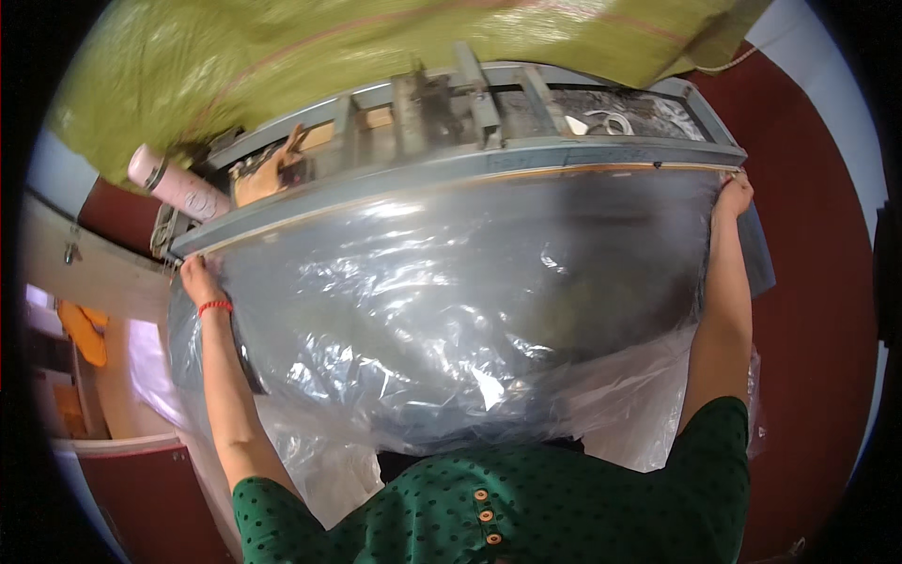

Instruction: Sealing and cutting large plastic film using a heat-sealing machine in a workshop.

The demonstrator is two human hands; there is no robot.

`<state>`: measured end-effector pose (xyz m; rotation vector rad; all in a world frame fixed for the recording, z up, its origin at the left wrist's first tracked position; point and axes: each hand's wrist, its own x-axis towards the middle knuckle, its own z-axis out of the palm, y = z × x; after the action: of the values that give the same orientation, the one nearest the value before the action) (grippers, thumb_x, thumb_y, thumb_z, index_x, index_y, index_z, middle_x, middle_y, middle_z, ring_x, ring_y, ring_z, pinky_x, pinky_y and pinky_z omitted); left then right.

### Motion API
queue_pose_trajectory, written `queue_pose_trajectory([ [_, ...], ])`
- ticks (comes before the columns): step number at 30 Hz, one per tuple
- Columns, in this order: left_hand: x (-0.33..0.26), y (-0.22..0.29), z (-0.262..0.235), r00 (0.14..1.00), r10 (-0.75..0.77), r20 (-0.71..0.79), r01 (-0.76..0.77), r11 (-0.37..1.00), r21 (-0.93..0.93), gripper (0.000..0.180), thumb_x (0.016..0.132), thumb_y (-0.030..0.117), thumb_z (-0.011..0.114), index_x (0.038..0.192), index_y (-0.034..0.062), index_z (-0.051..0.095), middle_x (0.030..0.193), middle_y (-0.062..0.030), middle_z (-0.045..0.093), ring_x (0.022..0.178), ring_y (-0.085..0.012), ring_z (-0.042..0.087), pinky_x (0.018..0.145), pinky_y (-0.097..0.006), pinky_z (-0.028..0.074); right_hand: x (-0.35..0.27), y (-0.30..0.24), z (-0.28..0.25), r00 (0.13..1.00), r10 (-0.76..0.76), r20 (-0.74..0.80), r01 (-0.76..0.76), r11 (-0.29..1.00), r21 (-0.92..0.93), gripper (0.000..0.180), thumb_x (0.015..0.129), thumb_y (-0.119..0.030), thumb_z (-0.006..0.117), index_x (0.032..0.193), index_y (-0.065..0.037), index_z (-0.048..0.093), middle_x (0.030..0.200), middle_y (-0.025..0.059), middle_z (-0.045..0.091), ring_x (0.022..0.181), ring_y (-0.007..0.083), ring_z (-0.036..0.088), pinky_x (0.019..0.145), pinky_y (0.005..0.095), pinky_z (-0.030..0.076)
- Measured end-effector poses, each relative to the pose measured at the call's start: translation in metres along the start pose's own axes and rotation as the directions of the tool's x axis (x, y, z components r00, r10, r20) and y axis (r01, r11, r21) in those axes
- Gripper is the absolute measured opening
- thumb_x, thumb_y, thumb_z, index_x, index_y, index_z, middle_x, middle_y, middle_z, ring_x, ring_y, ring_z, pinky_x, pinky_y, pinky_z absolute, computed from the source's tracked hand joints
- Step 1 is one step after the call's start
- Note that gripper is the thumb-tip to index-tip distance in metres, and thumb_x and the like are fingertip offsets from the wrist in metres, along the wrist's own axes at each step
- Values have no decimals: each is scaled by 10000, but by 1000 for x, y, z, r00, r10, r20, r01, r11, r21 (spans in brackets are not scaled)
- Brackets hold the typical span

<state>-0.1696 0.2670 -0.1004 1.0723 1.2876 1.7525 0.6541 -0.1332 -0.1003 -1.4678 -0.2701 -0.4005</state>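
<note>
Clear, crinkled plastic film [451,310] is stretched wide between both hands, its long axis running left to right along the front edge of a grey-blue metal machine frame [470,164]. The sheet's top edge lies against that front rail; from there it sags toward the person in a glossy, wrinkled bulge with bright highlights, darker shapes showing dimly through it, and its loose lower part hangs down by the green dotted garment [526,508].

The left hand [197,279], with a red band at the wrist, is closed on the film's left top corner near the frame's left end. The right hand [733,195] pinches the right top corner at the frame's right end.

Behind the frame lies a yellow-green woven sack [310,56]. A pale pink cylindrical bottle [174,183] rests at the frame's far left corner.
</note>
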Motion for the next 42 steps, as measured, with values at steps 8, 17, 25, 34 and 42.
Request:
queue_pose_trajectory([
  [8, -36, 72, -44, 848, 140, 512, -229, 967, 114, 42, 810, 52, 482, 842, 53, 509, 696, 12, 477, 606, -71, 438, 543, -209, 363, -288, -244, 143, 705, -545, 453, 529, 830, 175, 196, 814, -158, 557, 961, -29, 543, 925, 89, 550, 911, 206, 498, 815, 311, 380],
  [17, -90, 161, -129, 812, 268, 519, -405, 899, 170, 39, 804, 48, 514, 842, 45, 517, 773, 40, 486, 711, -41, 448, 651, -176, 368, -539, -338, 171, 28, -415, 909, 270, 879, 393, 265, 700, -221, 672, 880, -40, 604, 716, 82, 593, 685, 227, 572, 620, 326, 444],
  [25, -148, 157, -171, 495, -366, 788, -228, 821, 524, 123, 807, 114, 570, 877, 15, 590, 705, 9, 549, 673, -65, 499, 610, -224, 414, -445, -254, 136, 190, -69, 979, -59, 995, 81, 144, 728, -192, 656, 749, -50, 641, 666, 5, 591, 611, 76, 504, 572, 220, 404],
  [34, -115, 90, -248, 350, -482, 803, -681, 457, 571, 128, 698, 121, 613, 818, 79, 621, 793, -106, 615, 760, -278, 576, 660, -342, 457, -29, -27, -150, 899, -197, 391, 415, 668, -617, 302, 752, -331, 618, 865, -54, 656, 775, 80, 639, 700, 164, 570, 675, 296, 443],
  [42, 29, 120, -228, 861, 358, 361, -464, 264, 846, 148, 739, 45, 514, 850, 40, 612, 829, -131, 607, 817, -240, 584, 715, -318, 451, -7, -78, -207, 997, 43, 61, 13, 710, -704, 369, 687, -393, 636, 826, -52, 657, 770, 60, 640, 702, 145, 546, 679, 301, 435],
])
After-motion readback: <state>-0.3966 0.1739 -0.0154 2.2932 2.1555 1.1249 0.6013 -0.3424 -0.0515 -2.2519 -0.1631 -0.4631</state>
